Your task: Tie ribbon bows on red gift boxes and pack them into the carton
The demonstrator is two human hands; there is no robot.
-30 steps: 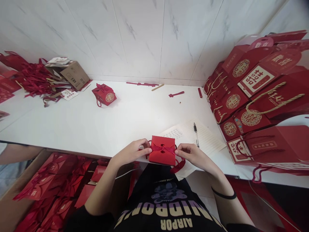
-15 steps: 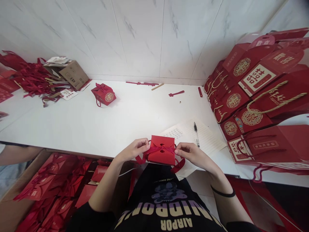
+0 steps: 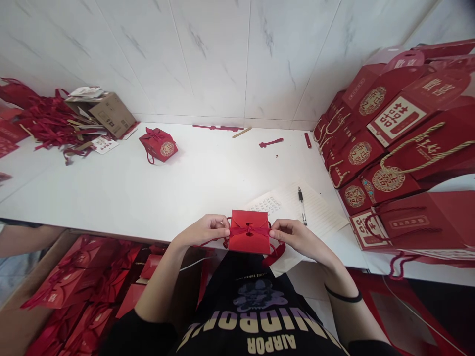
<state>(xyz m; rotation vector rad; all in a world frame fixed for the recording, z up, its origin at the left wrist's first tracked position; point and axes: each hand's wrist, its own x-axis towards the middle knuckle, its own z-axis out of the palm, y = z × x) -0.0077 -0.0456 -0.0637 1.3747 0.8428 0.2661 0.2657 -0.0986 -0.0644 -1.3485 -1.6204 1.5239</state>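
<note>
A small red gift box (image 3: 249, 246) is held at the front edge of the table, close to my body. Across its top runs a dark red ribbon (image 3: 259, 231), knotted in the middle over a round cut-out. My left hand (image 3: 211, 229) is closed in a pinch on the ribbon at the box's left side. On the right side, my right hand (image 3: 289, 233) pinches the ribbon's other end, its fingertips against the box. Red cord shows at both sides of the box, and a ribbon tail (image 3: 274, 254) hangs below my right hand.
Lined paper with a pen (image 3: 302, 203) lies beyond my right hand. A tied red box (image 3: 160, 144) stands farther back. Red gift bags (image 3: 393, 148) are stacked at right; ribbons and a cardboard box (image 3: 113, 114) lie at left. A carton of red boxes (image 3: 79, 277) sits below, near another person's arm (image 3: 29, 240).
My left hand has shifted slightly and now pinches the ribbon closer to the box. The ribbon's left tail has swung outward behind my fingers. The box sits a little straighter.
</note>
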